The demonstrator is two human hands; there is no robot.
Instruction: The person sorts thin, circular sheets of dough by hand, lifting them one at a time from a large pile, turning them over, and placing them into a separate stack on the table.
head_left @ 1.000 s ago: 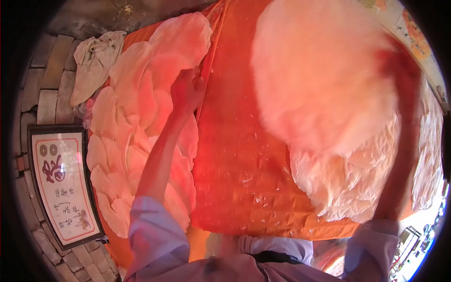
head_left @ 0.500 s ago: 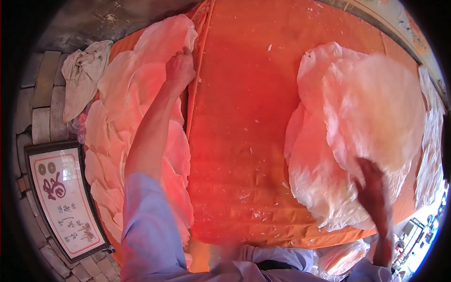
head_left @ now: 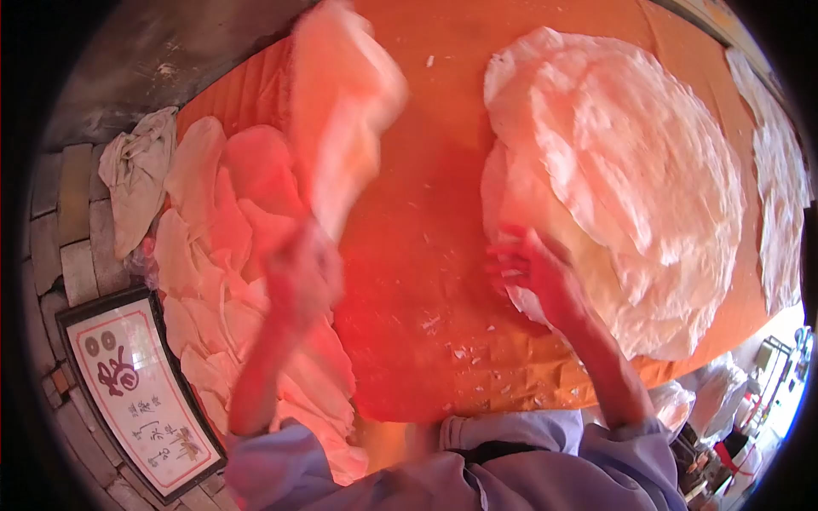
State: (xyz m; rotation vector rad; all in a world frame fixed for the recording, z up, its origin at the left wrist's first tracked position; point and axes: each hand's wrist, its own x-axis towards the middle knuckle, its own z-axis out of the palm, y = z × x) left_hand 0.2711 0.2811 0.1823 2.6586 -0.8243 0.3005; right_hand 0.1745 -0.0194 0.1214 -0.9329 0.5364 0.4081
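Note:
My left hand [head_left: 302, 268], blurred by motion, is closed on the near end of a thin pale flatbread [head_left: 349, 102]. The flatbread hangs lengthwise above the far end of the left row and is smeared too. Under my left forearm lie several overlapping, smooth flatbreads [head_left: 204, 281] along the left side of the cloth. At the near left edge of a stack of large, wrinkled round flatbreads [head_left: 639, 179], my right hand [head_left: 532, 264] has its fingers spread and holds nothing.
An orange cloth [head_left: 417, 221] with small crumbs covers the table. More pale sheets [head_left: 775, 187] lie along the far right edge. On the brick floor at left are a crumpled beige cloth [head_left: 136, 179] and a framed sign [head_left: 141, 383]. Plastic bags [head_left: 716, 392] stand at the lower right.
My left hand has come toward me, lifting a flatbread off the left row. My right hand has moved left across the stack's near edge. The blurred sheet over the stack now lies settled.

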